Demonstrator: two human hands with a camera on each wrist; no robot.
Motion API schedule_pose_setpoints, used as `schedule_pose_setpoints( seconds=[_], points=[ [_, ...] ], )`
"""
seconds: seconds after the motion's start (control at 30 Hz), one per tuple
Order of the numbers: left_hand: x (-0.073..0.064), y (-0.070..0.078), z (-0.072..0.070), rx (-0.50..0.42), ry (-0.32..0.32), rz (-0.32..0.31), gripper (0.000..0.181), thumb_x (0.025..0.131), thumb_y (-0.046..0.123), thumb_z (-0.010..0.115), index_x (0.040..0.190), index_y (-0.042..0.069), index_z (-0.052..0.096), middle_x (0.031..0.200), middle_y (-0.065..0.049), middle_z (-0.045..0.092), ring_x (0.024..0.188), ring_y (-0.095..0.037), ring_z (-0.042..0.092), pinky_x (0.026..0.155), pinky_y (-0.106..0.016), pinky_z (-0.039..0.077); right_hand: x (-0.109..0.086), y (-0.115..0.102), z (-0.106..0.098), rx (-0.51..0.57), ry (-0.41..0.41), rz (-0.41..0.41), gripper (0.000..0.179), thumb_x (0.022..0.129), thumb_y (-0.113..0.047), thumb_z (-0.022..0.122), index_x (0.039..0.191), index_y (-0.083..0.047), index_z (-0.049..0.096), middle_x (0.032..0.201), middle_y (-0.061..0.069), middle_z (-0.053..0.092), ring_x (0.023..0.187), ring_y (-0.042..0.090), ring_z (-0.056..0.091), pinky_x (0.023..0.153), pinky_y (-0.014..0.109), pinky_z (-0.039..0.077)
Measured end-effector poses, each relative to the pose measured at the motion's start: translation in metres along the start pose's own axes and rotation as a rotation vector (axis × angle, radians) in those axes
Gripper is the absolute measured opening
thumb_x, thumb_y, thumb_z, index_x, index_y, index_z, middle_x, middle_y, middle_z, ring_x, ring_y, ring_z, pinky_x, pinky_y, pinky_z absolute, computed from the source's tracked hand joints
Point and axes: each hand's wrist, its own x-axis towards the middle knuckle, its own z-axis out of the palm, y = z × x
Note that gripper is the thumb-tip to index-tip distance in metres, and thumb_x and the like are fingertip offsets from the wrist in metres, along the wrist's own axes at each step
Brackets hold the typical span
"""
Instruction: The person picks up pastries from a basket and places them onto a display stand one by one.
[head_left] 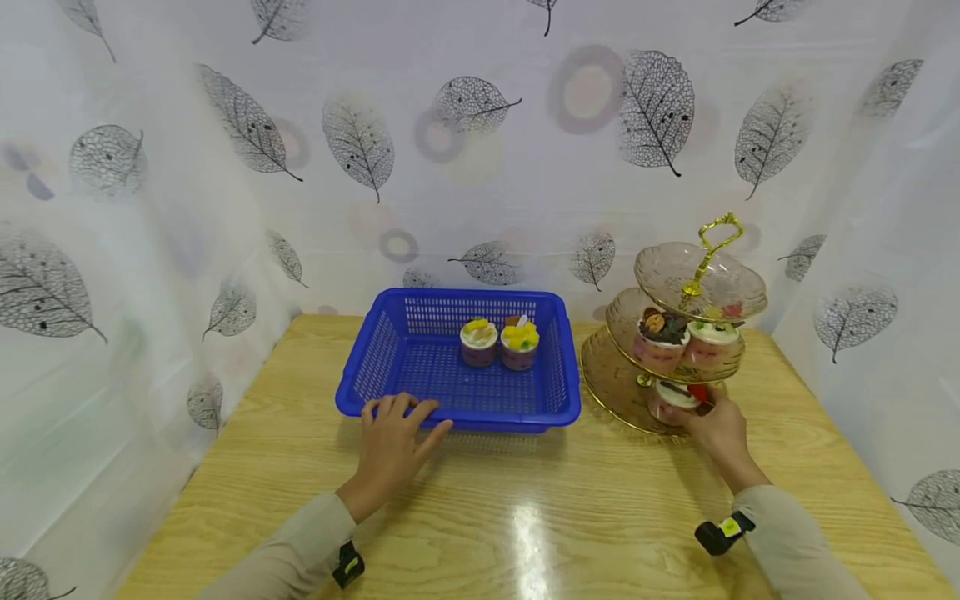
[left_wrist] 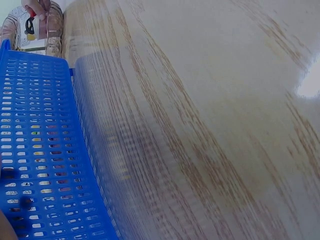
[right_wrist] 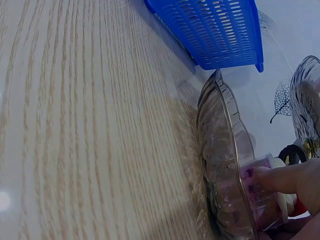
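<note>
My left hand (head_left: 392, 450) holds the near rim of a blue plastic basket (head_left: 457, 414), fingers over the edge and thumb outside. Inside the basket stand two cupcakes, one cream-topped (head_left: 478, 342) and one yellow-topped (head_left: 519, 345). At the right, my right hand (head_left: 718, 429) grips a cupcake (head_left: 670, 402) with white cream and a red piece on top, at the bottom tier of a clear three-tier stand (head_left: 611, 387). In the right wrist view, the thumb (right_wrist: 282, 178) presses the cupcake's pink cup (right_wrist: 260, 200); the other fingers are partly hidden.
Two more cupcakes, one with dark topping (head_left: 662, 342) and one pale green (head_left: 712, 343), sit on the stand's middle tier. A gold handle (head_left: 722, 233) rises above the top tier. Everything stands on a wooden table (head_left: 480, 517), with a leaf-patterned curtain (head_left: 510, 192) behind.
</note>
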Motion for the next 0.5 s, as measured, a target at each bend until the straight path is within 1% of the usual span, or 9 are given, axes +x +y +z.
schedule_pose_setpoints(
  seconds=[0.17, 0.3, 0.4, 0.5],
  points=[
    [-0.0001, -0.0003, 0.0001, -0.002, 0.001, 0.002, 0.040, 0.083, 0.055, 0.049, 0.101, 0.022, 0.065, 0.090, -0.002, 0.055, 0.090, -0.024, 0.049, 0.086, -0.051, 0.026, 0.0005, 0.0015, -0.0005, -0.007, -0.002, -0.010, 0.069, 0.075, -0.025, 0.071, 0.124, 0.012, 0.039, 0.116, 0.033, 0.047, 0.106, 0.042, 0.047, 0.084, 0.046, 0.040],
    [0.0001, -0.0002, -0.0002, -0.002, 0.004, 0.002, 0.040, 0.083, 0.055, 0.049, 0.101, 0.022, 0.065, 0.090, -0.002, 0.055, 0.090, -0.024, 0.049, 0.085, -0.051, 0.026, -0.0001, 0.0013, -0.0012, -0.004, -0.014, -0.012, 0.071, 0.077, -0.026, 0.069, 0.127, 0.012, 0.036, 0.119, 0.034, 0.045, 0.108, 0.044, 0.045, 0.086, 0.048, 0.039],
    [0.0003, 0.0001, -0.0006, -0.002, 0.005, 0.002, 0.040, 0.082, 0.055, 0.050, 0.101, 0.022, 0.065, 0.090, -0.002, 0.055, 0.090, -0.025, 0.049, 0.085, -0.051, 0.026, -0.0022, 0.0003, -0.0027, 0.000, -0.025, -0.012, 0.074, 0.077, -0.031, 0.069, 0.128, 0.011, 0.035, 0.121, 0.033, 0.043, 0.109, 0.044, 0.044, 0.086, 0.048, 0.039],
    [0.0006, 0.0002, -0.0004, 0.001, 0.002, 0.001, 0.041, 0.082, 0.055, 0.050, 0.101, 0.022, 0.065, 0.090, -0.002, 0.055, 0.090, -0.024, 0.049, 0.085, -0.051, 0.026, -0.0055, -0.0001, -0.0059, -0.006, -0.033, -0.032, 0.076, 0.077, -0.037, 0.067, 0.130, 0.007, 0.035, 0.124, 0.032, 0.042, 0.110, 0.045, 0.043, 0.085, 0.051, 0.038]
  ],
)
